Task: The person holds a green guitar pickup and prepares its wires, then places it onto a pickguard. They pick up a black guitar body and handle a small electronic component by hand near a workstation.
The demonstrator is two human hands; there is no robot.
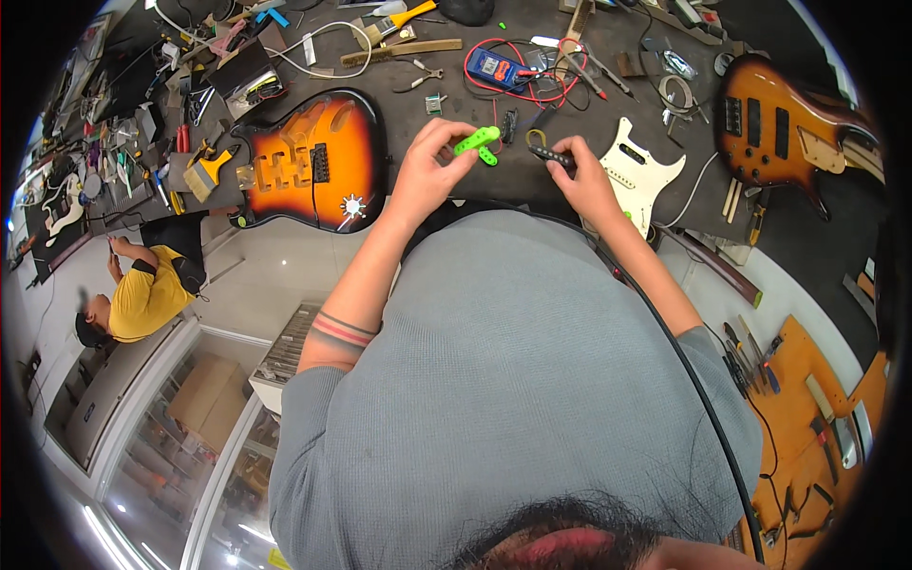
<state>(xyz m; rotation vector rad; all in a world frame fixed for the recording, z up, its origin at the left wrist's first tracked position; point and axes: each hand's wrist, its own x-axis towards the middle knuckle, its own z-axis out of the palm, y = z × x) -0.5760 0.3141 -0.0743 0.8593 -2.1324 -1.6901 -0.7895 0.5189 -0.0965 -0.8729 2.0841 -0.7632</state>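
My left hand (437, 163) is closed on a bright green guitar pickup cover (477, 141), holding it between thumb and fingers above the dark workbench. A second green piece (488, 156) shows just below it; whether I hold that too is unclear. My right hand (581, 176) grips a dark guitar pickup (549, 154), from which a yellowish looped wire (535, 139) curls. Between the hands, on the bench, lies another dark pickup (510, 125). Beside my right hand rests a cream pickguard (635, 176).
A sunburst guitar body (285, 176) lies left, a sunburst bass body (788, 128) right. Behind are a blue multimeter (496, 68) with red leads, pliers (420, 76) and brushes (404, 21). A black cable (679, 351) runs over my right side. Another person (152, 294) works at far left.
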